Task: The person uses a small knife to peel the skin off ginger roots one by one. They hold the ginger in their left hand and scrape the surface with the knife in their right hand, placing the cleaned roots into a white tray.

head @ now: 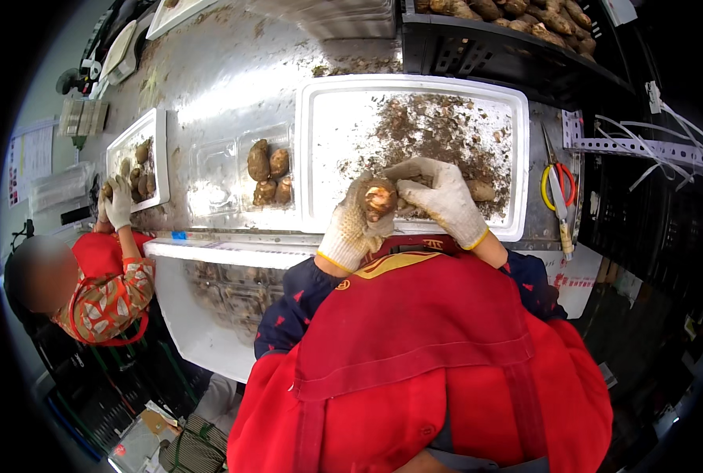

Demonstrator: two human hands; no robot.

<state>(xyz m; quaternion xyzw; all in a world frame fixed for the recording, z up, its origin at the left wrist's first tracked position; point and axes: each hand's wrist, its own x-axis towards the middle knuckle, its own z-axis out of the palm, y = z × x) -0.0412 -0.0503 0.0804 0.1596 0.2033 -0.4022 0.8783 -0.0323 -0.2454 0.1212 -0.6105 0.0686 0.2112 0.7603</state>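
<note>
My left hand (351,230), in a knitted white work glove, grips a brown taro corm (380,200) whose pale, cut-looking end faces up. My right hand (443,192), gloved too, is bent beside the corm with its fingertips near it; whether it holds anything is hidden. Both hands are over the near side of a white foam tray (322,142) strewn with dark soil and peelings. Another corm (480,190) lies in the tray, right of my right hand. Left of the tray, a clear plastic clamshell pack (214,177) lies unfolded with several corms (258,161) in its right half.
Scissors (548,159) and a knife (559,204) lie right of the tray. A black crate (475,53) of corms stands at the back right. At left, a co-worker's gloved hands (117,201) handle corms over a smaller tray (161,159). A foam box (192,331) of packs stands below the table edge.
</note>
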